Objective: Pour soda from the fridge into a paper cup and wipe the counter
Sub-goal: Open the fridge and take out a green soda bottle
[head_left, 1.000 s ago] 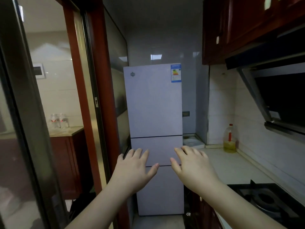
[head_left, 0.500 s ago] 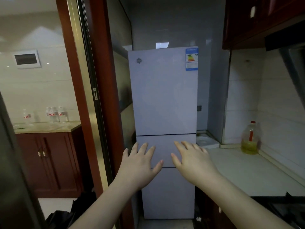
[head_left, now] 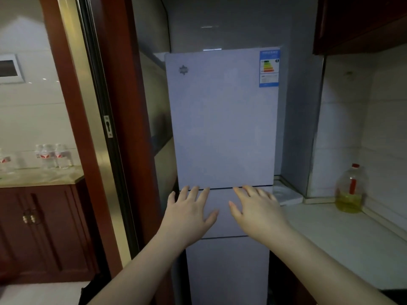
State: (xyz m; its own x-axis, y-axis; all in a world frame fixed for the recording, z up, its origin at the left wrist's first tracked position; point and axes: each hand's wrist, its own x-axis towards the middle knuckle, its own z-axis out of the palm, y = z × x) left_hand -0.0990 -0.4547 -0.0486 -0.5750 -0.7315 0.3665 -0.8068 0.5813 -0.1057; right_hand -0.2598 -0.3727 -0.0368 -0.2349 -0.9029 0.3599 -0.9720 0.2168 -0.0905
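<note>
Two bare hands raised before a closed, tall white three-door fridge point(head_left: 222, 128).

The left hand point(head_left: 189, 213) and right hand point(head_left: 256, 211) are both spread flat, fingers straight, holding nothing, their fingertips level with the seam under the top door; whether they touch it I cannot tell. On the pale stone counter point(head_left: 343, 234) to the right stands one clear plastic jug point(head_left: 350, 190), about a quarter full of yellow oil.
</note>
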